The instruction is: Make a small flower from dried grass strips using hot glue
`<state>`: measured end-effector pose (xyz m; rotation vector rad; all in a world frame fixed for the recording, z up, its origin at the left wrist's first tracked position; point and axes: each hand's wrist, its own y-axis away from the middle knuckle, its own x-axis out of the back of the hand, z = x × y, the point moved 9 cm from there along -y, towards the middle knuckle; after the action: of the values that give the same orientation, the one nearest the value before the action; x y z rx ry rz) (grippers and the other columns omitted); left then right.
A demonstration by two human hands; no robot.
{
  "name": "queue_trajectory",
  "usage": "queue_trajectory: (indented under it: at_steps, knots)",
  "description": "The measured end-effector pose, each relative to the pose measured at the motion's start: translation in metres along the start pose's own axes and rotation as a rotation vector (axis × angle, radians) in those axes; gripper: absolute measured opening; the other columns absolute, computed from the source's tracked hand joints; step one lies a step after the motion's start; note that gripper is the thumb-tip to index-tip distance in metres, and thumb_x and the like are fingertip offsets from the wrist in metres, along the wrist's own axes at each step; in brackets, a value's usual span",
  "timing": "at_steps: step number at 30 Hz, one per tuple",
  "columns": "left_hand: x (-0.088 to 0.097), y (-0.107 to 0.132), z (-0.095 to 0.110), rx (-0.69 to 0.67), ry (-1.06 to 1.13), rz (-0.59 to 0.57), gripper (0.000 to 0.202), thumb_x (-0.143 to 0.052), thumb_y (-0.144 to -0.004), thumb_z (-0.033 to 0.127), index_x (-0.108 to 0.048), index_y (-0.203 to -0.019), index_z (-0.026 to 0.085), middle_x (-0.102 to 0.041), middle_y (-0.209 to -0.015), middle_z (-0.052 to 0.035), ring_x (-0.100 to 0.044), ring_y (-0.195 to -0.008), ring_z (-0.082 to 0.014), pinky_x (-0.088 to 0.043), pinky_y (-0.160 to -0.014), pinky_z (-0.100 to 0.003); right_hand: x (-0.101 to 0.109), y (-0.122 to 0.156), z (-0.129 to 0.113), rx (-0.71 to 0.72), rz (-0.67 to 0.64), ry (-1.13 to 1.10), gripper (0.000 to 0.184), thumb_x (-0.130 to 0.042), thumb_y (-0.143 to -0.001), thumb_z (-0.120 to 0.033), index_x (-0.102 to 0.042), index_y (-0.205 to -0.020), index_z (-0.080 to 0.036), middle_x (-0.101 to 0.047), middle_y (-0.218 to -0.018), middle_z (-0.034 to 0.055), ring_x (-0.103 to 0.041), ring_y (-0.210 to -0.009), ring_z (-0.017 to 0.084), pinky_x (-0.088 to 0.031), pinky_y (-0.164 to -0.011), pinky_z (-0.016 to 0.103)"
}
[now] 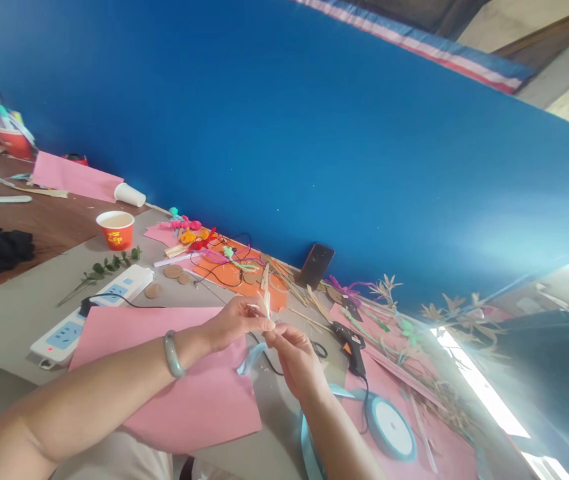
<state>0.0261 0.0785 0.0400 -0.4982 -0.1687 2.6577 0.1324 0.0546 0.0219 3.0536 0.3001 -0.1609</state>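
Note:
My left hand (237,321), with a bangle on its wrist, pinches a pale, straw-like strip bundle (266,297) that stands up from the fingers. Fingertips of my right hand (291,353) are closed against the lower end, right beside the left thumb. A short tail of light blue ribbon (251,359) hangs from the right fingertips, above the pink sheet (174,380). More of this ribbon loops under my right forearm near its spool (391,427). The exact grip between the fingertips is partly hidden.
A glue gun (350,347) lies to the right, its cord trailing. At the left are a power strip (91,317), a leafy sprig (107,267) and a red paper cup (115,230). A phone (317,265) leans against the blue partition (264,133). Craft scraps line its base.

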Motion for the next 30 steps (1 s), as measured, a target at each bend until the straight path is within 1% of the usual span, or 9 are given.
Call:
queue_trajectory:
  at_steps: [5,7,12,15,18,20,23,27,30]
  knots:
    - [0.008,0.005,-0.015,0.031,-0.104,0.182,0.025,-0.071,-0.069,0.026,-0.05,-0.059,0.015,-0.046,-0.059,0.0043,-0.044,-0.06,-0.0098,-0.036,-0.062,-0.025,0.008,0.002,-0.018,0.18,0.108,0.323,0.021,-0.073,-0.07,-0.035,-0.065,-0.057,-0.02,-0.053,-0.063,-0.0013,-0.047,-0.064,0.015,-0.035,-0.067,0.029]
    - [0.007,0.005,-0.014,0.019,-0.101,0.187,0.025,-0.07,-0.07,0.026,-0.05,-0.059,0.015,-0.045,-0.059,0.0044,-0.044,-0.06,-0.0099,-0.036,-0.062,-0.025,0.009,0.002,-0.017,0.181,0.112,0.338,0.023,-0.073,-0.07,-0.035,-0.064,-0.056,-0.02,-0.053,-0.062,-0.0011,-0.046,-0.065,0.015,-0.036,-0.068,0.029]
    - [-0.008,0.001,-0.007,0.046,0.006,-0.051,0.01,-0.067,-0.071,0.025,-0.063,-0.071,0.016,-0.058,-0.071,-0.0008,-0.055,-0.077,-0.0159,-0.04,-0.075,-0.028,0.009,0.0,-0.004,0.044,0.058,0.062,0.021,-0.075,-0.067,-0.033,-0.063,-0.056,-0.02,-0.053,-0.061,-0.0018,-0.044,-0.064,0.014,-0.036,-0.067,0.028]
    - [-0.013,0.001,-0.003,0.053,0.063,-0.158,0.012,-0.065,-0.074,0.026,-0.066,-0.069,0.015,-0.061,-0.075,-0.0036,-0.057,-0.083,-0.0188,-0.042,-0.081,-0.031,0.009,0.001,0.002,-0.021,0.053,-0.057,0.02,-0.076,-0.064,-0.031,-0.062,-0.055,-0.021,-0.05,-0.058,-0.0024,-0.043,-0.064,0.014,-0.036,-0.068,0.028]
    - [-0.017,0.001,0.0,0.035,0.058,-0.199,0.02,-0.064,-0.077,0.03,-0.067,-0.067,0.014,-0.061,-0.074,-0.0044,-0.058,-0.08,-0.0189,-0.043,-0.082,-0.033,0.006,0.0,0.008,-0.07,0.02,-0.135,0.017,-0.076,-0.065,-0.03,-0.064,-0.057,-0.021,-0.051,-0.058,-0.0024,-0.043,-0.064,0.014,-0.035,-0.068,0.028]
    - [-0.015,0.001,-0.001,0.031,0.029,-0.159,0.021,-0.066,-0.077,0.032,-0.067,-0.068,0.014,-0.06,-0.077,-0.0041,-0.057,-0.079,-0.0178,-0.044,-0.081,-0.032,0.005,0.0,0.01,-0.073,0.01,-0.141,0.016,-0.076,-0.065,-0.029,-0.064,-0.057,-0.02,-0.052,-0.059,-0.0022,-0.043,-0.066,0.014,-0.035,-0.068,0.027]
    - [-0.006,0.001,-0.001,0.009,-0.035,-0.05,0.018,-0.07,-0.074,0.03,-0.067,-0.068,0.014,-0.057,-0.077,-0.0022,-0.055,-0.077,-0.0152,-0.043,-0.077,-0.028,0.007,0.001,0.008,-0.037,0.039,-0.067,0.017,-0.077,-0.065,-0.029,-0.065,-0.058,-0.02,-0.052,-0.061,-0.0023,-0.045,-0.067,0.013,-0.035,-0.068,0.026]
    - [-0.002,0.0,-0.003,-0.025,-0.085,0.017,0.019,-0.072,-0.071,0.027,-0.061,-0.063,0.014,-0.054,-0.069,0.0005,-0.051,-0.071,-0.0126,-0.04,-0.071,-0.026,0.009,0.004,-0.004,0.078,0.094,0.192,0.019,-0.074,-0.068,-0.034,-0.065,-0.059,-0.02,-0.054,-0.063,-0.0017,-0.045,-0.063,0.014,-0.035,-0.064,0.028]
    - [0.001,0.001,-0.009,-0.02,-0.095,0.071,0.02,-0.071,-0.071,0.026,-0.057,-0.062,0.015,-0.052,-0.066,0.0017,-0.049,-0.068,-0.0121,-0.039,-0.069,-0.026,0.007,0.008,-0.017,0.193,0.136,0.396,0.022,-0.071,-0.072,-0.035,-0.063,-0.058,-0.021,-0.054,-0.063,-0.0005,-0.047,-0.065,0.016,-0.037,-0.066,0.029]
